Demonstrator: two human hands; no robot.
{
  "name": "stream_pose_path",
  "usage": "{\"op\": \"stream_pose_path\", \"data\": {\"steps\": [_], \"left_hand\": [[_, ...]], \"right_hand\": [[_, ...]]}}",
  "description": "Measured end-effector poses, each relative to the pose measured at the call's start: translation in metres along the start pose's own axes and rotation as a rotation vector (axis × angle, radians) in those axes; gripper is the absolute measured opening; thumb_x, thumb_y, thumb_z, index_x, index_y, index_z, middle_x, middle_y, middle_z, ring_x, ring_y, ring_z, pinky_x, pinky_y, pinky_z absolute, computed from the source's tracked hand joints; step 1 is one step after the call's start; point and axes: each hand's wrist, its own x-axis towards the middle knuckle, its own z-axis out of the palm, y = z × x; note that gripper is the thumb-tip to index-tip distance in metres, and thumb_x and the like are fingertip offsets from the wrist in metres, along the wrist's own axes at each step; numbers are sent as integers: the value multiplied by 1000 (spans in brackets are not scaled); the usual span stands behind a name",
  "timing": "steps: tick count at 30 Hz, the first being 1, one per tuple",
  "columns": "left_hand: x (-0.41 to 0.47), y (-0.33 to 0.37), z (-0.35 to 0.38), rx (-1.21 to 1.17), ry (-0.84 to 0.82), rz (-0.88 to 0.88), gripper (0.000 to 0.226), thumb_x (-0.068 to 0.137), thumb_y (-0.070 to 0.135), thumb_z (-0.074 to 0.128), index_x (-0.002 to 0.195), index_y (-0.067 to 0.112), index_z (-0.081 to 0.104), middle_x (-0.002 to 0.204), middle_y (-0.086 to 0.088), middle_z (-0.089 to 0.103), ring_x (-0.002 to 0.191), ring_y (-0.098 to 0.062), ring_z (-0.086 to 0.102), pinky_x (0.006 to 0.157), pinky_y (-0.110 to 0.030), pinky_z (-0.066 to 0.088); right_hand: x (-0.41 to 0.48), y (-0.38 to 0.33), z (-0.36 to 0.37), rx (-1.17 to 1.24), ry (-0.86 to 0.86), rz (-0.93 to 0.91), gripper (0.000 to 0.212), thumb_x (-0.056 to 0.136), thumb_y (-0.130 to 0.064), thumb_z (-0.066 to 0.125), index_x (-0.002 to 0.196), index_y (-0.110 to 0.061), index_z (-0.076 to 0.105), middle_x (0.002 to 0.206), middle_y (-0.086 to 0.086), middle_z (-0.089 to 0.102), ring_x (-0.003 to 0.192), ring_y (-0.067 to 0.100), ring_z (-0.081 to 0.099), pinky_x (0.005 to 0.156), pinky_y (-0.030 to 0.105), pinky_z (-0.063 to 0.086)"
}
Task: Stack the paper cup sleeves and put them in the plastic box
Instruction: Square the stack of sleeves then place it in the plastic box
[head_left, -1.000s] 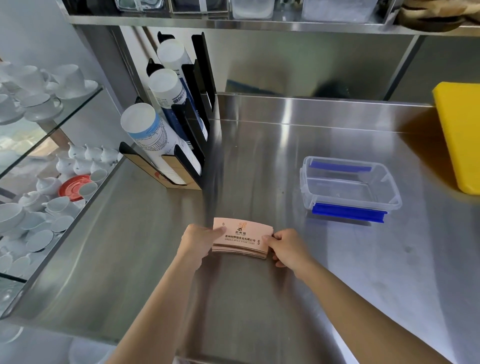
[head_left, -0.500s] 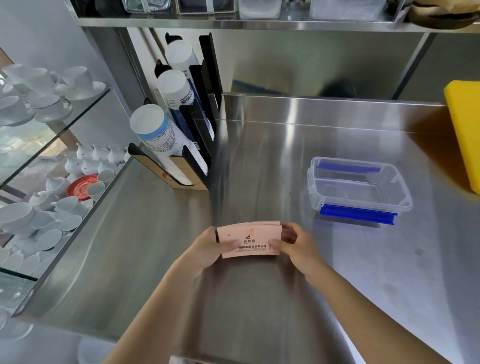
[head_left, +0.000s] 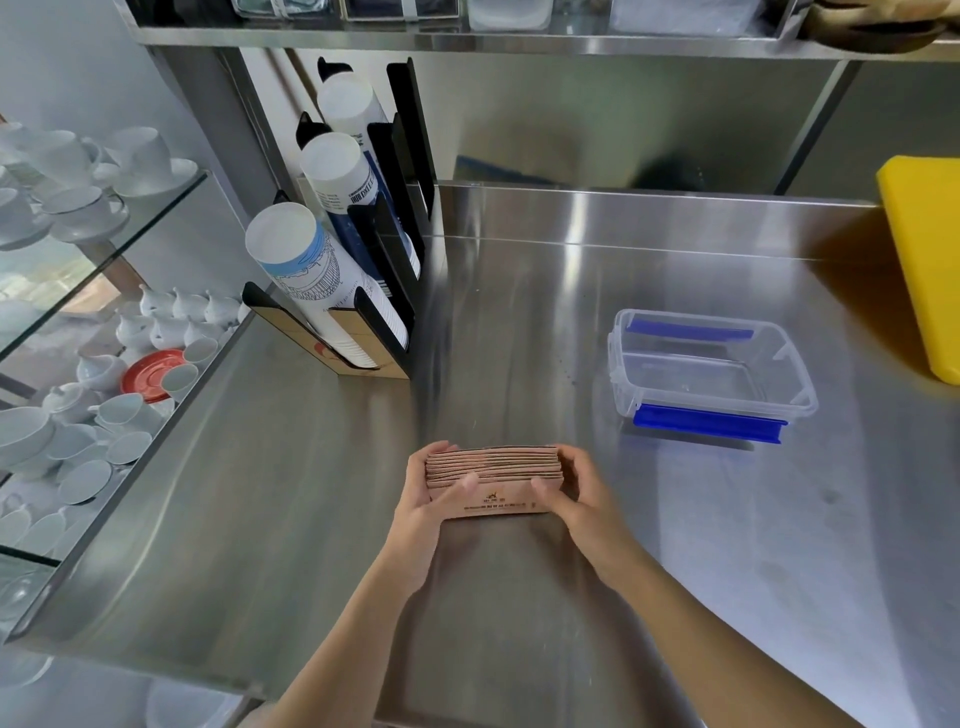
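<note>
The print on the front of the stack of sleeves (head_left: 496, 486) is too small to read, and both hands cover the stack's ends. The fingers (head_left: 566, 460) of the right hand (head_left: 576, 493) go out of sight behind the stack. The yellow board (head_left: 924, 260) is cut by the right edge. The containers on the top shelf (head_left: 467, 39) are cut off above. The tabletop (head_left: 571, 312) runs out of the bottom edge.
</note>
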Motion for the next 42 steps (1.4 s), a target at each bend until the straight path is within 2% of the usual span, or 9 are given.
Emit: {"op": "stream_pose_path", "data": {"steps": [7,13,18,22,27,31,34,38,42], "left_hand": [[4,-2,31,-44,428,47,30,92,37,46,71,16,51,74,-2,58,76,-20,54,72,-29,42],[6,9,31,-59,372,78,20,94,20,45,85,9,60,75,0,59,72,-13,56,49,-9,47],[3,10,26,-87,381,112,23,95,21,44,78,11,56,68,3,56,59,0,57,51,-10,45],[0,-2,25,-29,393,119,26,93,23,47,69,15,54,66,0,52,67,-15,49,65,-27,41],[0,-4,25,44,369,147,26,94,21,45,70,13,48,69,-2,47,67,-13,44,65,-27,37],[-3,-3,16,9,210,126,21,89,31,53,78,13,50,72,0,52,68,-10,50,64,-20,42],[-8,-2,3,155,9,115,48,61,40,71,97,16,49,77,11,60,71,-1,59,66,-13,49],[-6,-4,-19,476,-72,106,56,57,26,77,103,29,45,93,11,60,87,-6,59,76,-14,48],[-5,-6,-29,390,-40,109,46,61,11,71,99,27,51,94,7,66,90,-12,63,83,-21,50]], "right_hand": [[13,-1,35,67,329,74,37,90,-47,44,76,-13,52,78,1,59,78,16,54,75,32,42],[16,-2,40,136,378,29,36,93,-34,44,78,-3,52,76,9,56,75,18,52,70,31,40],[12,-10,42,118,354,-50,27,94,-31,43,77,-15,56,77,2,61,76,13,56,70,27,43],[3,4,42,134,411,-21,27,94,-28,44,73,-18,55,73,-2,57,73,10,53,69,23,42],[5,11,38,83,406,-85,27,95,-22,42,73,-10,52,68,-1,52,64,4,48,59,11,39],[8,13,38,88,413,-92,29,95,-23,42,74,-6,51,68,-1,51,61,3,46,59,12,38],[7,12,38,86,402,-100,30,96,-24,42,74,-5,51,66,-2,50,60,2,45,59,13,38],[7,11,37,37,390,-85,29,96,-26,40,74,-11,50,66,-3,49,62,4,45,62,17,38],[5,10,35,20,371,-76,28,96,-29,40,74,-14,50,67,-4,52,62,1,48,65,19,39]]}}
